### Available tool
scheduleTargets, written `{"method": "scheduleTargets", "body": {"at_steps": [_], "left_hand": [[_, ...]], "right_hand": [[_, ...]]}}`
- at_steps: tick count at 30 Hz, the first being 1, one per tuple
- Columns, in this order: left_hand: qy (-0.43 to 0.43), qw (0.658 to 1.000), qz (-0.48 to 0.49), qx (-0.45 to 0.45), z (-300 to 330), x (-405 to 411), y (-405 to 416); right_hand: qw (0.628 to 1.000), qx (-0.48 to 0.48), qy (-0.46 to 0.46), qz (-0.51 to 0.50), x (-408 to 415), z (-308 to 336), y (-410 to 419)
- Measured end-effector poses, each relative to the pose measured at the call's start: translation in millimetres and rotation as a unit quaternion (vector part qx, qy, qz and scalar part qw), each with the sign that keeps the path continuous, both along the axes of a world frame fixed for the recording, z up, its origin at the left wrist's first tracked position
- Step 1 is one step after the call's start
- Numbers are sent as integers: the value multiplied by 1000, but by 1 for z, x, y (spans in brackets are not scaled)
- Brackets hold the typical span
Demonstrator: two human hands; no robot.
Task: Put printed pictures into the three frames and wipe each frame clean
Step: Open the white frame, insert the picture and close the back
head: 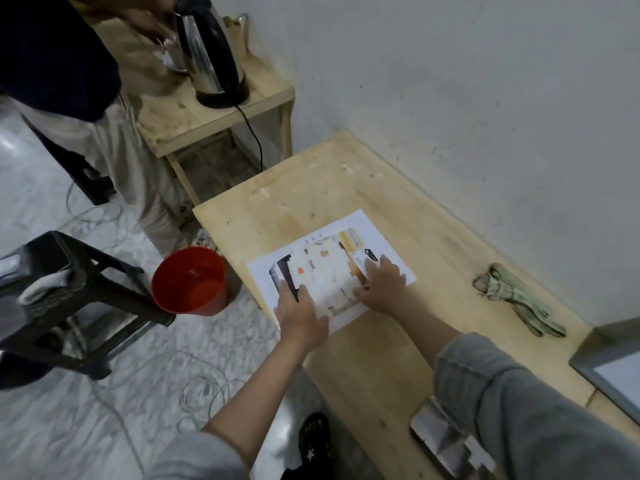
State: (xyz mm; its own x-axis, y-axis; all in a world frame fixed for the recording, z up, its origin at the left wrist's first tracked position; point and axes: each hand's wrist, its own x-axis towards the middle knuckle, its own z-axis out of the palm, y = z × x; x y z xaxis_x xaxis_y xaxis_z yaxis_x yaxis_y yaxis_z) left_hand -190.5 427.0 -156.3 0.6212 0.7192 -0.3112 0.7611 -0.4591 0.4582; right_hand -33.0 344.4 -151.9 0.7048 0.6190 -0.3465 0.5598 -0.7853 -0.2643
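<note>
Both hands [301,315] [382,287] pressing printed picture [325,275], table [363,188]

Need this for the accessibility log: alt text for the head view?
Both hands, left hand and right hand, press on a printed picture lying on a wooden table. A cloth lies to the right; a red bucket stands on the floor.
</note>
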Motion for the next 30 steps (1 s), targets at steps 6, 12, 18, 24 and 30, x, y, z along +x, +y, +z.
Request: {"method": "scheduleTargets", "body": {"at_steps": [6, 12, 18, 24, 30], "left_hand": [[5, 999, -19, 43, -5, -6, -6], [-33, 999, -20, -7, 7, -15, -49], [9, 990, -90, -109, 17, -26, -123], [24, 991, -106, -72, 16, -30, -194], [66, 993, -93, -38, 22, -33, -256]], "right_hand": [[1000, -11, 0, 16, -2, -10, -10], [999, -18, -11, 39, -16, -2, -52], [997, -56, -16, 45, -24, 10, -139], [996, -67, -49, 12, -21, 13, -233], [997, -66, -14, -35, -19, 12, -309]]}}
